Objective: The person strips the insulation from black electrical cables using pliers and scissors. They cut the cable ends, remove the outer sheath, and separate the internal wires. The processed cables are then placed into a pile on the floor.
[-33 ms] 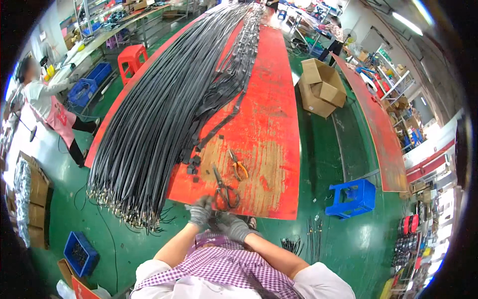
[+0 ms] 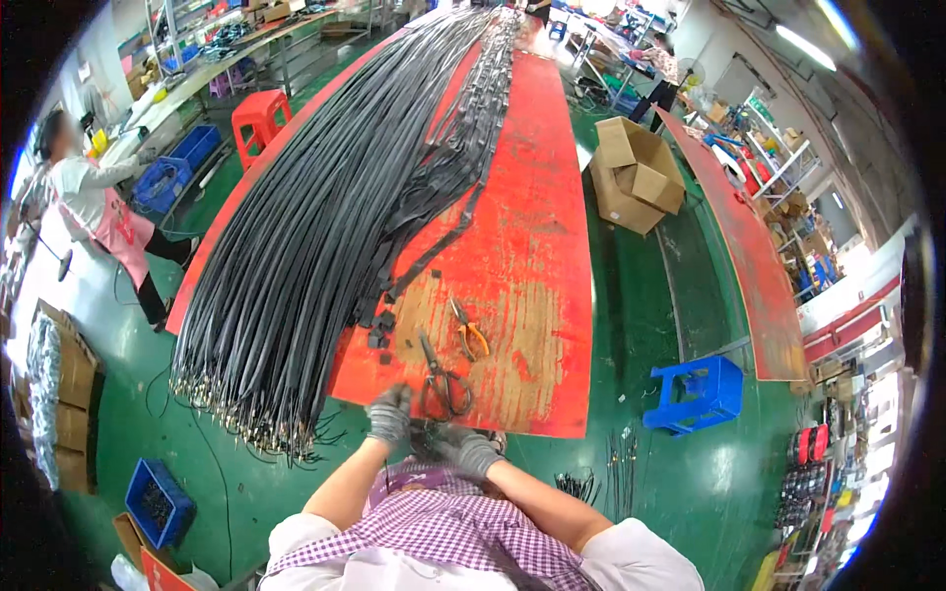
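**A:** Where are your hands right now?

**B:** Your left hand, in a grey glove, sits at the near edge of the long red worktop, fingers curled down against the edge. I cannot tell whether it grips anything. Your right hand, also gloved, is just beside it, slightly nearer your body, fingers bent around something dark and thin; what it is I cannot make out.

**A:** What lies closest to them?

**B:** Just beyond your hands, a pair of dark scissors lies on the worktop, handles toward you. A little farther and to the right are pliers with orange handles. To the left of the scissors, a few small black pieces are scattered.

**A:** And farther out?

**B:** A wide bundle of long black cables runs away from your left hand along the worktop's left side; their metal-tipped ends hang over the near edge, left of your left hand. Right of your right hand, on the green floor, stands a blue plastic stool. Far to your left, another person in a pink apron stands at a side bench.
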{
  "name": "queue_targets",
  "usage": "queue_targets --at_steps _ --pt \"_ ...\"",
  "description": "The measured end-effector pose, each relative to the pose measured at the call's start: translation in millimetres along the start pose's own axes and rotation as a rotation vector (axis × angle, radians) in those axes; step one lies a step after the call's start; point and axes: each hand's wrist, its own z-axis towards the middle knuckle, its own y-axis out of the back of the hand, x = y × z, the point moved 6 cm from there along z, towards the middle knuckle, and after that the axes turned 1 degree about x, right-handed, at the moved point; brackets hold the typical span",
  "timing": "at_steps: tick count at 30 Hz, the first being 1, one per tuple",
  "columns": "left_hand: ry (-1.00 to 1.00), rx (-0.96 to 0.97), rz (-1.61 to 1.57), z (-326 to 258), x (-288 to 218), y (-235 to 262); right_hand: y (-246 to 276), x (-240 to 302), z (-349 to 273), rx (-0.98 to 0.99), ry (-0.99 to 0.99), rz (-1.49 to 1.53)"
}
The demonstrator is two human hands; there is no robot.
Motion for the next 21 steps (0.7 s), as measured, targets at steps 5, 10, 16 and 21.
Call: queue_targets --at_steps 5,10,16,21 --pt "0.108 -0.054 0.521 54.9 25.3 -5.5 42.6 -73.6 14.2 -0.023 -0.192 -0.025" --pt "0.266 -0.224 0.742 76.7 28.8 -21.4 96.8 -110.3 51.5 -0.086 -0.25 -0.028" --pt "0.299 -0.301 0.79 81.9 26.0 -33.6 138.2 -153.3 78.7 0.02 -0.335 -0.212" --pt "0.347 -0.258 0.779 82.6 31.7 -35.1 143.0 -149.5 107.9 0.361 -0.321 -0.446"
